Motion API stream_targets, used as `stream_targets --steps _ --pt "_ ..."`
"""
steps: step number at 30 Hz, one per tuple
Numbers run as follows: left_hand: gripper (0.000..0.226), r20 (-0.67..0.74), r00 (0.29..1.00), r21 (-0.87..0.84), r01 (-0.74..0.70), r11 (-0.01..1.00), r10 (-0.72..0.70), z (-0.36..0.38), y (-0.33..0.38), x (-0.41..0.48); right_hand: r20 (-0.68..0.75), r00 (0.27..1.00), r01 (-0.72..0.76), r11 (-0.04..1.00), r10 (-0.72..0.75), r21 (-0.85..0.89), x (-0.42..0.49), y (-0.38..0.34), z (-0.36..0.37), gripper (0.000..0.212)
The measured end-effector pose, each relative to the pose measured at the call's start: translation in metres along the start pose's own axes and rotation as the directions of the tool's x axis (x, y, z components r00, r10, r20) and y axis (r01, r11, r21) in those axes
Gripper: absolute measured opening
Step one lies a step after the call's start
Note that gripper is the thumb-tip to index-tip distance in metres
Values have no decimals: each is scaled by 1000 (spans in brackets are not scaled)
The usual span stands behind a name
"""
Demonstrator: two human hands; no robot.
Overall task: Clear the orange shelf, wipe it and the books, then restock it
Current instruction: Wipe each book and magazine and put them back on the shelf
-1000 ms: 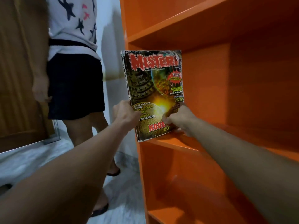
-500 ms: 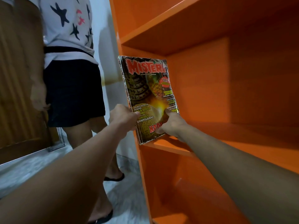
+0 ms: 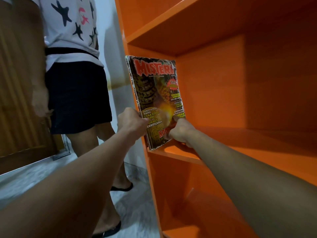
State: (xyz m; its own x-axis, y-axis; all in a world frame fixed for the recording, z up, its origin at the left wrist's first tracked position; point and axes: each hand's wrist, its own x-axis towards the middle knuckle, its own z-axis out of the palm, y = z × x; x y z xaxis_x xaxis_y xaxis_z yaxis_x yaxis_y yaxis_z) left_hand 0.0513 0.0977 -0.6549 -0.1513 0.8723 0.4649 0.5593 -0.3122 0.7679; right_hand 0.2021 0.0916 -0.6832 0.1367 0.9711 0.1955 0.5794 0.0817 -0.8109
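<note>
A worn magazine (image 3: 154,93) with the red title "MISTERI" stands upright at the left end of the orange shelf (image 3: 240,152), against its left side panel, its bottom edge on the middle board. My left hand (image 3: 132,122) grips the magazine's lower left edge by the spine. My right hand (image 3: 180,133) holds its lower right corner, thumb on the cover. No other books show on the shelf boards in view.
A person in a star-print shirt and dark shorts (image 3: 75,93) stands close on the left, by the shelf's outer side, wearing sandals. A brown wooden door (image 3: 18,83) is behind them. The floor (image 3: 34,176) is pale marble tile.
The magazine has moved deeper into the shelf and stands straighter against the left panel. Both hands keep their grip on its lower part.
</note>
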Motion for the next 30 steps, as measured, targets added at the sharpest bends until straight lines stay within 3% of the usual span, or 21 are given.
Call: stream_targets --steps 12,19,25,27,30 --pt "28 -6 1000 99 -8 995 9 -2 -1 -15 1 1000 10 997 -10 -71 -14 0 -4 67" --pt "23 37 999 246 -27 969 18 -16 -10 -32 -21 999 24 975 -30 -223 -43 -9 0 69" --pt "26 145 981 318 -173 932 132 -32 -29 -43 -42 998 26 939 -43 -344 -74 -27 19 53" --pt "28 203 967 329 -218 919 157 -41 -33 -47 -65 997 11 924 -39 -383 -86 -31 26 57" --pt "20 255 941 317 -297 901 221 -50 -43 -48 -125 991 -25 880 -40 -474 -106 -37 37 52"
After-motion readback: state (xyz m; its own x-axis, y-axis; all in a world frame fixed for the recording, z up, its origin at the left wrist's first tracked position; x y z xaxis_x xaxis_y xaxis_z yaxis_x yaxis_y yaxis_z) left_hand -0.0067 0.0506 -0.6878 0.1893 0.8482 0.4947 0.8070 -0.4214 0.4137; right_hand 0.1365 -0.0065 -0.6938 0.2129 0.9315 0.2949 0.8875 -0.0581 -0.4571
